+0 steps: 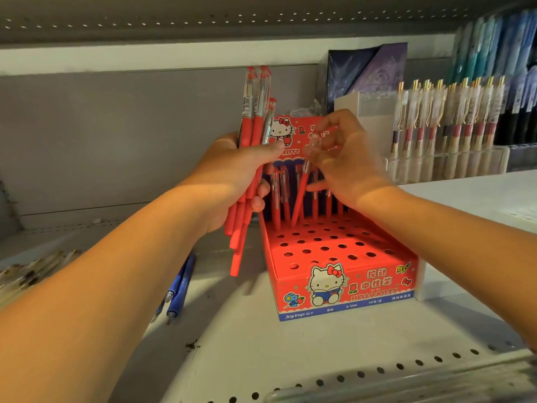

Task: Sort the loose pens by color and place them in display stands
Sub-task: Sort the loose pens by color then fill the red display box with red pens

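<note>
On the front wall of the red display stand (293, 282), below the right hand (345, 164): "HELLO KITTY" in white, under the Chinese characters 按动中性笔. Lower, on the blue strip (334, 309) along the bottom edge: "Joytop" at the left end, then "0.5MM"; the other small print too blurred. On the back card (290, 132), between the two hands: "KITTY". On the red pens (250, 126) above the left hand (232, 175): a barcode label, digits not legible.

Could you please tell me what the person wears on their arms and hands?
Nothing: the left forearm and right forearm are bare to the frame's edge, no sleeves, watch or bracelet. The left hand and right hand wear no gloves or visible rings.
</note>
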Motion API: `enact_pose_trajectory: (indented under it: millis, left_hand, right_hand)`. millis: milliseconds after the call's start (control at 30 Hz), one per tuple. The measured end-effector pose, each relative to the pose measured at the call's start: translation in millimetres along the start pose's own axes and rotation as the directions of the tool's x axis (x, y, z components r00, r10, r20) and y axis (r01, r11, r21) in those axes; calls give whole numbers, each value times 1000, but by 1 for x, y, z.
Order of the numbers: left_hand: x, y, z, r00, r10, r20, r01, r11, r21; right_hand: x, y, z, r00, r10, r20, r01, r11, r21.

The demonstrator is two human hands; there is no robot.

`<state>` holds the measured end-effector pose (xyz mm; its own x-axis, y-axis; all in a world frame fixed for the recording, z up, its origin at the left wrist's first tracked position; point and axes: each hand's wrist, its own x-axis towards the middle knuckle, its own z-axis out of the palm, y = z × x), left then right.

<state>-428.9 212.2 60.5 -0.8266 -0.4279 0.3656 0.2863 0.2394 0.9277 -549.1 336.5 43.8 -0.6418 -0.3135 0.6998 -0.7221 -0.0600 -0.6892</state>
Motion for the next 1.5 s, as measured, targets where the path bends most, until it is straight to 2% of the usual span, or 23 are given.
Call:
enact_pose_trajectory:
  millis: [133, 300, 533, 633, 700, 767, 933, 1200, 1367, 1500]
  left_hand:
    - [-1, 0, 2, 1000, 4, 13, -3, 999, -44]
    - [-3, 3, 2, 1000, 3, 21, -1, 994, -109]
    - [-2, 2, 1, 999, 26, 39, -23, 997, -77]
    - [-2, 1, 2, 998, 37, 51, -33, 997, -72]
    - [-1, 0, 2, 997, 46, 59, -42, 996, -73]
    - [-1, -2, 2, 996, 58, 69, -54, 997, -60]
    - [-2, -4, 4, 996, 43, 76, -39, 998, -50]
    - [-8, -1, 10, 993, 29, 113, -22, 998, -59]
    - [-6, 1, 8, 998, 6, 66, 2, 993, -118]
    - [-2, 2, 3, 1000, -5, 6, 6, 994, -110]
  right_hand:
    - [-3, 3, 4, 996, -9, 85, 13, 998, -57]
    - [-6, 5, 4, 942, 5, 335, 71, 974, -214]
    - [-5, -5, 0, 948, -33, 315, 111, 967, -231]
    - [-6, -15, 2, 962, -52, 268, 69, 996, -54]
    - [-8, -22, 2, 953, -58, 296, 20, 991, 132]
    - [-11, -25, 2, 933, -81, 351, 0, 974, 226]
    - [-16, -21, 5, 902, -68, 426, -34, 973, 227]
    - [-12, -17, 3, 903, -31, 428, -97, 957, 274]
    - [-12, -21, 2, 895, -10, 446, -187, 899, 395]
    - [-8, -25, 1, 933, 34, 357, -227, 828, 514]
